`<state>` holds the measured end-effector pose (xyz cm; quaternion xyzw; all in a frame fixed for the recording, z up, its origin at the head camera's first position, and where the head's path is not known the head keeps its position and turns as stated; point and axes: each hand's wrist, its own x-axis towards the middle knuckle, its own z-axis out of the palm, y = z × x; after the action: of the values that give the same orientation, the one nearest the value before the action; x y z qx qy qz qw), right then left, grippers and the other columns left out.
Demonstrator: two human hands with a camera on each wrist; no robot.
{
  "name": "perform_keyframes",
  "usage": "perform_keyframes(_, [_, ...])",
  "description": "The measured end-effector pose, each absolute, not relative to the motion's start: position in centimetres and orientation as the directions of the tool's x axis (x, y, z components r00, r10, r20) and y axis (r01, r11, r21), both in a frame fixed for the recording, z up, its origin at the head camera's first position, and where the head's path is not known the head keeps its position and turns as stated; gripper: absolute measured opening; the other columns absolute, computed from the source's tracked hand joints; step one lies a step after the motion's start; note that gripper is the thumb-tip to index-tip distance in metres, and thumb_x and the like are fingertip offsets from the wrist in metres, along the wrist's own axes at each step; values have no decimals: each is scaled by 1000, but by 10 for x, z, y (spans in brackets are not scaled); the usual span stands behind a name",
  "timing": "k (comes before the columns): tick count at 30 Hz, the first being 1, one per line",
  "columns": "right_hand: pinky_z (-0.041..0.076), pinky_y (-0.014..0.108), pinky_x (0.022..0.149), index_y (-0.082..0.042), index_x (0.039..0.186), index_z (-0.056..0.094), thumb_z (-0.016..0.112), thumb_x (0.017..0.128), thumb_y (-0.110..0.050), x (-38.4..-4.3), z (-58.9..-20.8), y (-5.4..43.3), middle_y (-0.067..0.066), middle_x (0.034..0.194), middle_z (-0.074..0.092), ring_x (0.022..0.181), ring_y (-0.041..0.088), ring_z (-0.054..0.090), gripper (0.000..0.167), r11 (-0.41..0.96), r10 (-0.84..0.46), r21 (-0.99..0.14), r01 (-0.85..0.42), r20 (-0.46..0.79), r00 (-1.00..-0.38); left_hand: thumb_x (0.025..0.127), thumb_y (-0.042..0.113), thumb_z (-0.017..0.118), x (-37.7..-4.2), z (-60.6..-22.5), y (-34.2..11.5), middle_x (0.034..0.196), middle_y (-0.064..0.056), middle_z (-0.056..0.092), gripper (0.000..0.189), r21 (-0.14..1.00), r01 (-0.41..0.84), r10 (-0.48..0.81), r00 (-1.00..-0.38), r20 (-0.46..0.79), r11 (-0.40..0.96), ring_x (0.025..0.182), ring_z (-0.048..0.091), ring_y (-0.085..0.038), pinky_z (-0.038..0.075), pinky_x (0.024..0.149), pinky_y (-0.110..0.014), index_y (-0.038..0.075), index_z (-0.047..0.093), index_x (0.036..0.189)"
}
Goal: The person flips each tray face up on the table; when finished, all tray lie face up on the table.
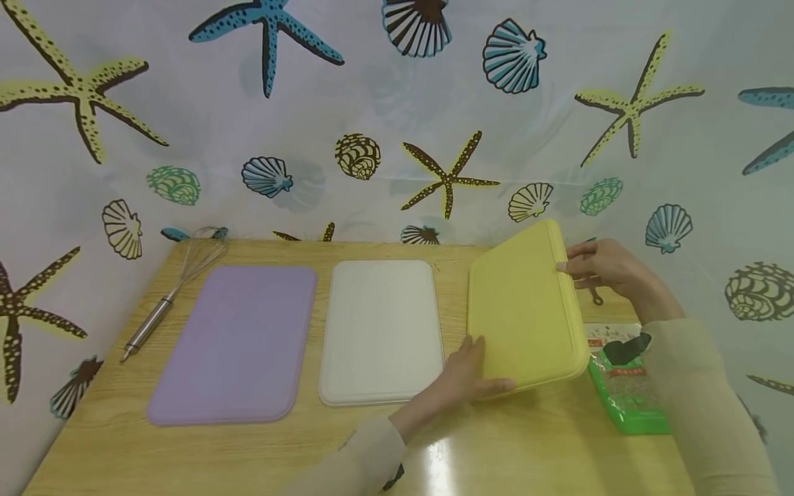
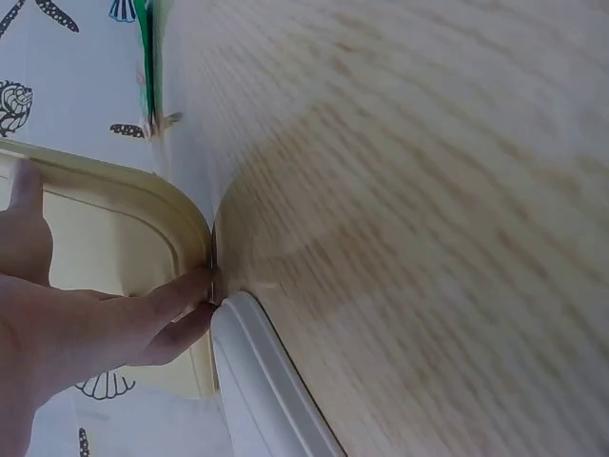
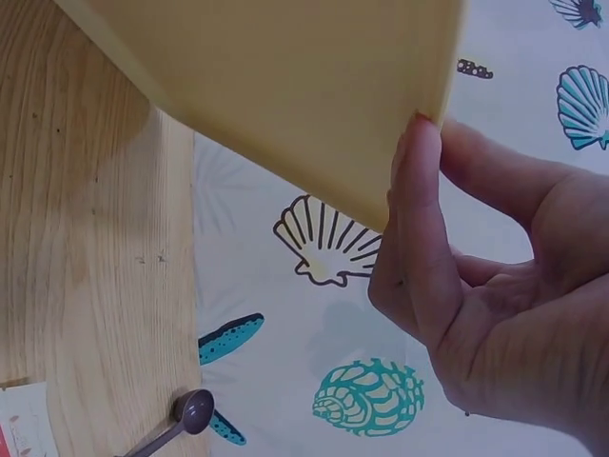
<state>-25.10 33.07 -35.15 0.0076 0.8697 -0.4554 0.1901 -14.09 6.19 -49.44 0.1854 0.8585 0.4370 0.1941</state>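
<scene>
A yellow tray (image 1: pixel 527 310) with rounded corners is tilted up on its left long edge, its right side raised off the wooden table. My right hand (image 1: pixel 604 265) pinches the raised edge near the far corner, with the thumb on the face and the fingers behind, also plain in the right wrist view. At the lower left corner, my left hand (image 1: pixel 462 372) touches the tray. Its fingers lie along the low edge at the table and its thumb is spread across the near edge. A white tray (image 1: pixel 381 331) lies flat just left of that hand.
A purple tray (image 1: pixel 236 344) lies left of the white one, with a whisk (image 1: pixel 164 306) beyond it. Right of the yellow tray is a green packet (image 1: pixel 633 393); a small dark spoon (image 3: pixel 193 412) lies near the table's far edge. A shell-patterned cloth (image 1: pixel 372 89) hangs behind.
</scene>
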Motion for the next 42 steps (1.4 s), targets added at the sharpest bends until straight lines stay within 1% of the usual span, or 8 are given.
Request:
perform_keyframes(11, [56,37,87,7,140,37,68,91,-33,-247,-344,322,19,123,50,88,12,64,71,571,-138,-799,190,-322,-937,76,37,81,-134,-490,68,157,-19,18,103,815,214,516,-848,-119,538,142,24,-38,27,113,-53,10,20,154])
perform_keyframes(20, [56,34,85,6,140,40,69,90,-30,-241,-332,306,8,108,62,84,8,66,69,512,-103,-837,190,-280,-955,79,13,77,-126,-475,73,157,-18,19,100,819,278,551,-833,-55,502,136,35,-39,37,108,-49,20,13,156])
perform_keyframes(24, [56,34,87,6,143,37,70,89,-28,-240,-329,299,7,106,61,83,9,67,71,454,-103,-866,210,-286,-953,78,6,75,-122,-470,75,157,-20,18,103,845,274,553,-833,-30,458,136,33,-40,40,106,-46,18,9,156])
perform_keyframes(29, [55,33,88,3,146,34,69,90,-25,-242,-328,290,13,115,57,86,10,66,71,413,-121,-881,232,-305,-945,79,5,73,-117,-462,75,157,-17,17,101,869,278,539,-842,16,410,141,26,-34,29,113,-41,13,8,156])
perform_keyframes(32, [55,34,89,0,148,31,68,91,-23,-245,-328,284,18,125,54,89,11,65,72,391,-142,-889,237,-313,-939,81,7,73,-115,-455,74,158,-14,16,100,889,258,521,-853,25,378,114,58,-31,50,96,-31,15,8,156])
perform_keyframes(36, [55,33,88,-4,150,31,69,91,-22,-250,-328,274,17,126,55,92,13,65,72,369,-157,-894,253,-328,-931,81,9,75,-115,-442,71,158,-9,20,102,917,205,492,-871,11,342,93,63,-30,52,52,-19,22,7,156])
perform_keyframes(39, [55,33,88,-5,150,31,69,90,-22,-254,-327,267,14,123,57,93,15,64,73,362,-167,-895,262,-338,-926,81,12,76,-115,-431,67,158,-5,22,105,926,184,477,-879,4,330,122,52,-36,52,52,-19,28,5,156])
perform_keyframes(42, [55,33,89,-5,150,30,68,91,-22,-256,-327,260,14,123,55,95,16,64,72,360,-184,-897,257,-339,-923,82,17,76,-117,-424,63,158,-4,21,105,927,185,478,-878,7,326,126,48,-38,57,66,-25,33,3,155])
